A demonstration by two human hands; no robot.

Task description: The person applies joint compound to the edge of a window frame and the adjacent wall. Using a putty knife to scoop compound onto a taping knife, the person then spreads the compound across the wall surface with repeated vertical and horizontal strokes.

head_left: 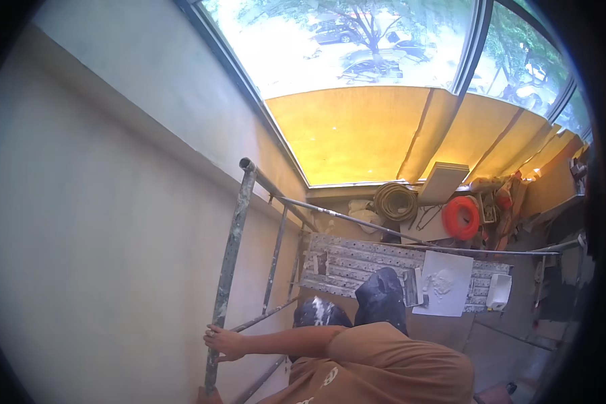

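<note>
My right arm reaches across my body to the left, and my right hand (227, 343) grips an upright paint-spattered scaffold pole (232, 236). My left hand (207, 396) is barely in view at the lower edge beside the same pole; its fingers are too cut off to read. Below me, my dark, white-stained legs (378, 296) are by a perforated metal plank (333, 259). On the plank lie a white sheet with white material on it (444, 269) and a small white tray (498, 291).
A scaffold rail (363, 219) crosses ahead. Beyond it lie a coiled hose (394, 200), red tubing (454, 217), boards (441, 183) and clutter under a window (283, 40) partly covered in yellow sheeting (343, 135). A plain wall (101, 215) runs along the left.
</note>
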